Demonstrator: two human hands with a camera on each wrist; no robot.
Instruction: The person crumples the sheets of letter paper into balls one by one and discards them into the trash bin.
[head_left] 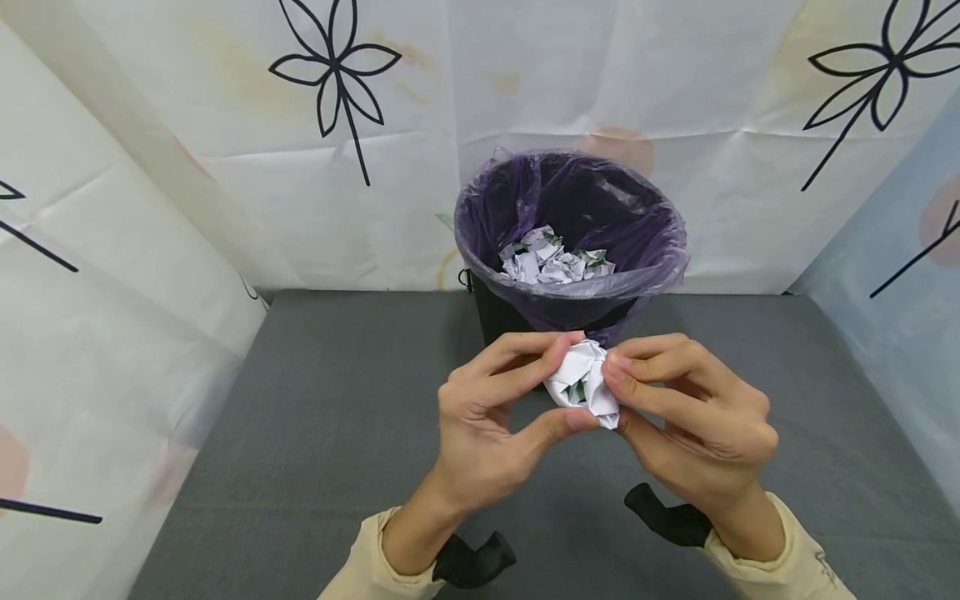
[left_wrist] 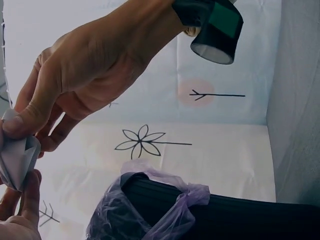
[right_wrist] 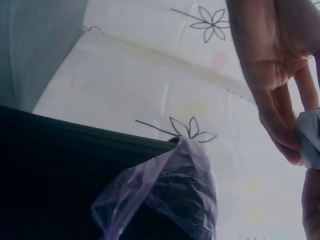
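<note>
A crumpled white paper ball (head_left: 583, 377) with a small green patch sits between both hands, in front of the trash bin. My left hand (head_left: 487, 417) pinches its left side, fingers above and thumb along the lower edge. From the right, my right hand (head_left: 693, 412) pinches the same ball with thumb and fingertips. The crumpled paper (left_wrist: 20, 157) is at the left edge of the left wrist view, and part of the ball (right_wrist: 311, 135) shows at the right edge of the right wrist view.
Behind the hands stands a black trash bin (head_left: 495, 308) lined with a purple plastic bag (head_left: 652, 242). Several crumpled papers (head_left: 551, 258) lie inside it. A dark grey table surface (head_left: 337, 417) extends below, and white cloth (head_left: 225, 183) with flower drawings hangs at the back.
</note>
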